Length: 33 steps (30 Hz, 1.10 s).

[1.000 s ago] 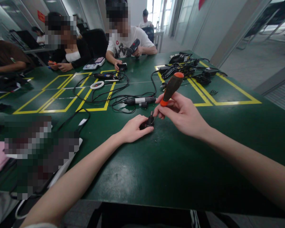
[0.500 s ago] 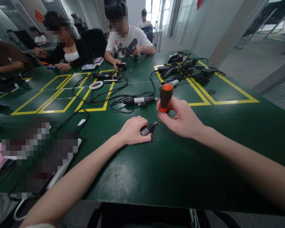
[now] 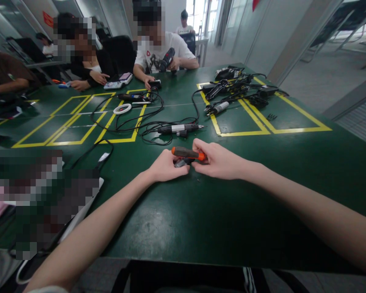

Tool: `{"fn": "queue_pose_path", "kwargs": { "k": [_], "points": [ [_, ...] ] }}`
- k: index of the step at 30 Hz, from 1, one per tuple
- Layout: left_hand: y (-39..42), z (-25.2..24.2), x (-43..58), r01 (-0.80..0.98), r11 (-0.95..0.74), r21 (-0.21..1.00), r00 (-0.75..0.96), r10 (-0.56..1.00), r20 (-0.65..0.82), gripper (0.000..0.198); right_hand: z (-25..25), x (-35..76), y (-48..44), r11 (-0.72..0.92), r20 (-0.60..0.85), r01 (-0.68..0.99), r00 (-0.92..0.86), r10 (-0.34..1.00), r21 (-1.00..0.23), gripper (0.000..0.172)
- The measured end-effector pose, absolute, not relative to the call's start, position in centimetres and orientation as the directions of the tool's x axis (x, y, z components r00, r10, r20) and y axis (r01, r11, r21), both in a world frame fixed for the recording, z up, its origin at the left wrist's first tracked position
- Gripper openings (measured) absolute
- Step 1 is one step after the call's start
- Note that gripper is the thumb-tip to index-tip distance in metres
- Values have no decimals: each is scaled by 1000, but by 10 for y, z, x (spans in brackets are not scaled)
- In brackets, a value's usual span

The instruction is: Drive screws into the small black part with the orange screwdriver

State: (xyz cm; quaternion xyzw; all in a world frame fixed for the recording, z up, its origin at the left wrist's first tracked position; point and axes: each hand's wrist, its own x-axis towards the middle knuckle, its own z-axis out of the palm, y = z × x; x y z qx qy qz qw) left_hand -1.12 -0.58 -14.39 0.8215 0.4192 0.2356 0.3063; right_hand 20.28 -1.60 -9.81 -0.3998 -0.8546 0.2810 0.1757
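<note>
My right hand (image 3: pixel 218 160) is closed around a screwdriver with a dark and orange handle (image 3: pixel 185 152). The handle lies almost level, its butt pointing left, and the shaft is hidden. Just below it, my left hand (image 3: pixel 164 167) grips a grey-and-black electric screwdriver (image 3: pixel 183 162) low over the table; its tip is covered by my right hand. The two hands are close together, with the handle above the gripped tool. A tiny bit (image 3: pixel 198 180) lies on the green table (image 3: pixel 232 219) in front of them.
Beyond my hands lies another electric screwdriver (image 3: pixel 179 129) with its cord. A tangle of black cables and tools (image 3: pixel 238 87) covers the far right, near small dark screws (image 3: pixel 271 116). A white ring (image 3: pixel 122 108) sits farther left. Co-workers are across the table, one holding a drill (image 3: pixel 167 60).
My right hand has moved left and slightly down to my left hand. The screwdriver has tipped from upright to nearly level. My left hand has shifted slightly left with its tool.
</note>
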Motion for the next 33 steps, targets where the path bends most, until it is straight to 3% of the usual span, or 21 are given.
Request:
{"fn": "queue_pose_path", "kwargs": {
  "k": [6,22,29,33],
  "points": [
    [-8,-142,-9,496,-407,767,546,833,90,19,-104,202,-14,563,48,573,-674,737,-595,19],
    [-10,-149,-7,607,-566,558,601,786,144,24,-113,193,-19,523,9,677,-607,794,-517,19],
    [-8,-147,-9,643,-577,503,592,792,151,29,-111,203,-10,554,17,567,-689,724,-609,18],
    [-7,-145,-10,616,-514,597,537,828,159,23,-104,210,-2,512,128,483,-627,769,-711,25]
  ]
}}
